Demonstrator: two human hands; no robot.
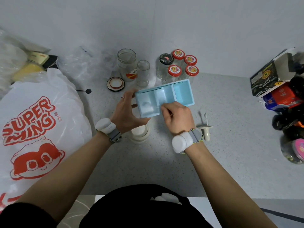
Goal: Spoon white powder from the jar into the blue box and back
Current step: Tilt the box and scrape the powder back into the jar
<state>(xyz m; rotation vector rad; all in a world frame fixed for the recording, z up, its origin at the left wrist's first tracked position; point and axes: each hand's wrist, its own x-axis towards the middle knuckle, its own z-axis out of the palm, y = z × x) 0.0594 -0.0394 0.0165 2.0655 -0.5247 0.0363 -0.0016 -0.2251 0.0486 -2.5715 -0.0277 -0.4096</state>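
Observation:
A light blue box [182,92] with three compartments is held tilted above the counter. My left hand [126,112] grips its left end, fingers at the far edge and thumb at the near edge. A heap of white powder [147,108] lies in the left compartment. My right hand [177,118] pinches a thin pale spoon [157,107] whose tip reaches into that compartment. Below the box, partly hidden by my left hand, stands the open jar [139,133] with white powder inside.
Empty open jars [127,65] and a loose lid [115,84] stand behind the box, with several red-lidded jars [179,66] to their right. A large white plastic bag [39,122] fills the left. Small white utensils [204,127] lie right of my right wrist. Boxes and toys [279,86] crowd the far right.

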